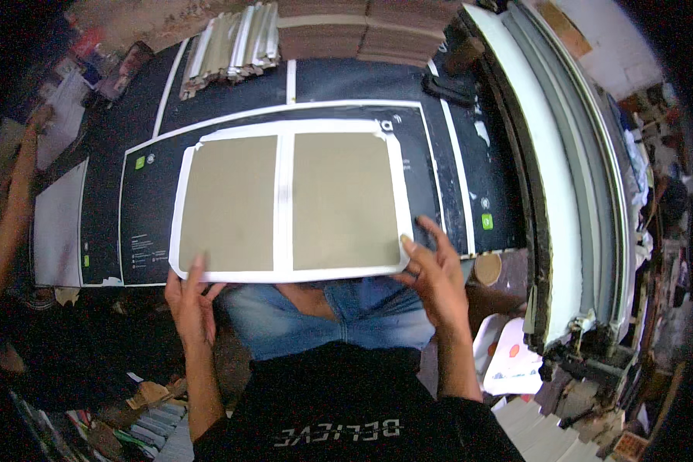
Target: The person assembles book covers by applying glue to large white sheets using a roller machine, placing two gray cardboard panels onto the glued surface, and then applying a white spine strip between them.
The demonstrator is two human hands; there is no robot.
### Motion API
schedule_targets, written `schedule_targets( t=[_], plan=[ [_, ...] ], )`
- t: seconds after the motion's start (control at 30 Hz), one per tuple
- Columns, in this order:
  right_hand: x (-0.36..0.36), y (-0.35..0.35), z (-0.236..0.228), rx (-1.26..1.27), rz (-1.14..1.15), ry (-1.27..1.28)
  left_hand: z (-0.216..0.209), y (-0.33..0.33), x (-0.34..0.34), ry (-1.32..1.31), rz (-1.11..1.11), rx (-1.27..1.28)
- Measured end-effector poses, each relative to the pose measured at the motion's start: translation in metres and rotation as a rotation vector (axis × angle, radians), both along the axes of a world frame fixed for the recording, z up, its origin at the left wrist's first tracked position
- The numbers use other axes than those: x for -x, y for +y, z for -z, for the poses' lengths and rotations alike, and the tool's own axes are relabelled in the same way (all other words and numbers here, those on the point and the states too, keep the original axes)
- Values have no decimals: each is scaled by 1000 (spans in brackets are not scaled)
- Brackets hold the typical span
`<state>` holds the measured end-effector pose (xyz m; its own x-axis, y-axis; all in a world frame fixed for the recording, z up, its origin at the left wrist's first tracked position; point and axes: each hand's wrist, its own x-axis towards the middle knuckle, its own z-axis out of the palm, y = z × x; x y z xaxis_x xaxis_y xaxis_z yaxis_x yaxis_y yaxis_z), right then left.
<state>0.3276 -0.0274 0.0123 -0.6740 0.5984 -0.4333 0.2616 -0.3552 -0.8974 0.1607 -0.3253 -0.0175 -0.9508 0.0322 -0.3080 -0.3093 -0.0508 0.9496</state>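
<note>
An unfolded book cover (284,202) lies in front of me: two grey-brown boards on a white sheet, its margins turned over their edges and a white strip between them. At its near left corner my left hand (192,304) grips the edge, thumb on the board and fingers partly hidden below. My right hand (437,281) holds the near right corner, the thumb on the white margin and one finger stretched out beyond it. Under the cover is a dark printed sheet (150,208) with a white border, on the table.
Bundled pale strips (235,46) lie at the far left of the table, beside stacked brown boards (362,31). A black object (448,88) sits at the far right. A long machine-like structure (570,177) runs along the right. Another person's arm (11,208) shows at the left.
</note>
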Motion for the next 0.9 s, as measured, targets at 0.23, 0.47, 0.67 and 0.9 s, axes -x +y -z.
schedule_targets(
  t=[0.23, 0.47, 0.67, 0.9],
  plan=[
    [-21, -45, 8, 228, -72, 98, 17, -39, 10, -6, -109, 36],
    [20, -4, 19, -595, -408, 146, 53, -188, 81, 67, -354, 101],
    [50, 66, 47, -1547, -265, -465, 32, -245, 154, 185, -334, 267],
    [57, 10, 32, -1559, -542, -440, 35, -238, 131, 654, -589, 1335]
  ],
)
